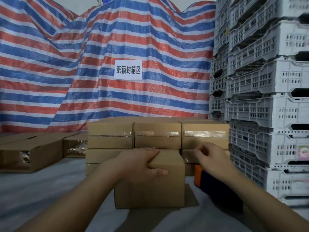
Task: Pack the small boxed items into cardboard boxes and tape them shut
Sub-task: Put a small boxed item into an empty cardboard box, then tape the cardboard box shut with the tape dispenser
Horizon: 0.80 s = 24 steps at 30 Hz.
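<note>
The person is working a closed cardboard box (150, 185) on the pale sheet-covered surface, directly in front of the stack of taped boxes (158, 136). The left hand (142, 162) is gripping the box's top-left corner, fingers laid across the top and thumb hooked down the near face. The right hand (209, 158) is hovering just past the box's top-right edge w/ fingers loosely curled, holding nothing that can be made out. It's too blurred to tell if it's pinching a tape end.

Below and slightly right of the right hand, an orange-and-black tape dispenser (215, 185) is lying beside the box, partly hidden by the forearm.

Step in hand is prob. sealing or seating this box:

- The left hand should be keeping downward pressure so the flaps are staying flush and the box isn't sliding.
- The right hand should be dropping straight down to the dispenser, not reaching across the box.
- Tape should be running along the centre seam and over both ends, like the strips on the stack behind the left hand.
- No seam is visible on the near face.

Risk: flaps springing up if the left hand is lifting early.
</note>
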Available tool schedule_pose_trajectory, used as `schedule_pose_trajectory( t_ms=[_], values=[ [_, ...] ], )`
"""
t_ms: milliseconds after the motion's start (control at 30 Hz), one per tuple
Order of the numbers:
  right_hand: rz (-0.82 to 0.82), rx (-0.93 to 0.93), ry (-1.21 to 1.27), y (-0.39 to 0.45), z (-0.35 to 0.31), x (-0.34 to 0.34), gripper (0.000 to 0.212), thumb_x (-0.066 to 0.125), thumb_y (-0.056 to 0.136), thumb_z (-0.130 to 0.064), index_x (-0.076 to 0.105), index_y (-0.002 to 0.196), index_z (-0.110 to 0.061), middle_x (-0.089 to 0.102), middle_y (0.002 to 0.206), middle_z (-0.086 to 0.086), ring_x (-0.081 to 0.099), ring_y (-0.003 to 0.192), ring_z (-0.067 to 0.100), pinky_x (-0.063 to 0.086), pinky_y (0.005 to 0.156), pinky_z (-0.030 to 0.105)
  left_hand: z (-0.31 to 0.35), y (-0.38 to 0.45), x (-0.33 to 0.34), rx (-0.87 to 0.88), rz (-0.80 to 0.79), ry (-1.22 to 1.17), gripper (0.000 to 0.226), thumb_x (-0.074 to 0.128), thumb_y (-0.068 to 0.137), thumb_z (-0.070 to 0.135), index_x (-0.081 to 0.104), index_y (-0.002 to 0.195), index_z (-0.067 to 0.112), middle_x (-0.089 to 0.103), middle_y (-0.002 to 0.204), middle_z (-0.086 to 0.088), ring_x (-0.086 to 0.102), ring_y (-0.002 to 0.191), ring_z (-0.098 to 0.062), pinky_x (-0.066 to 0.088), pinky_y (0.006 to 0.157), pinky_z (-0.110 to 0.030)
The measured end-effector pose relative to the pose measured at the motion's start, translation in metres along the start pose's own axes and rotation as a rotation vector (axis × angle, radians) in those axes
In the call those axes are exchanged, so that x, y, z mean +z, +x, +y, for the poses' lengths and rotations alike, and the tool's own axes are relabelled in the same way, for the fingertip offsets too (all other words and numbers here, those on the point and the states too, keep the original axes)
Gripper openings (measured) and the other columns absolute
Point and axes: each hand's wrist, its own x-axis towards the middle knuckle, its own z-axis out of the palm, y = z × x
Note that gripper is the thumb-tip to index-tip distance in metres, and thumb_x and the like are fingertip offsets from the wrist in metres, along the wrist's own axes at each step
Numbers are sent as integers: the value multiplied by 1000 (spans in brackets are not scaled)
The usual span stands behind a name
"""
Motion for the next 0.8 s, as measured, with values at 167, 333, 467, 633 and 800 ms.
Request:
schedule_pose_trajectory(
  t_ms=[167,333,467,633,800],
  values=[
    [-56,93,-496,-40,33,-26,40,49,94,-61,50,80,-23,55,80,-4,55,67,11,42,56,30,10,-7,-1,-20,15,7,82,46,86,73,18,153,37,28,158,11,36,138,-15,33,106,-36],
    [-140,160,-727,-54,35,-20,53,34,95,-68,57,101,-20,58,87,-2,58,77,18,43,62,31,21,-18,-1,9,24,27,85,45,84,76,18,154,37,31,156,11,37,137,-15,34,105,-35],
    [-186,151,-743,-54,29,-14,40,38,96,-64,49,86,-26,51,81,-4,55,74,17,39,57,30,22,-25,0,34,32,43,86,39,83,81,17,154,38,27,159,13,32,141,-13,31,110,-38],
    [-146,124,-797,-56,36,-11,46,45,88,-73,50,79,-28,51,72,-12,55,65,10,35,48,25,22,-24,-11,-41,-104,-333,88,16,77,87,28,150,40,31,157,10,29,144,-16,21,114,-44],
    [50,234,-186,-24,11,-44,52,64,87,-60,70,65,-13,65,49,2,63,47,13,42,45,26,9,-21,-26,-75,-131,-624,74,10,91,74,41,146,35,45,149,12,37,138,-11,18,109,-34]
  ],
)
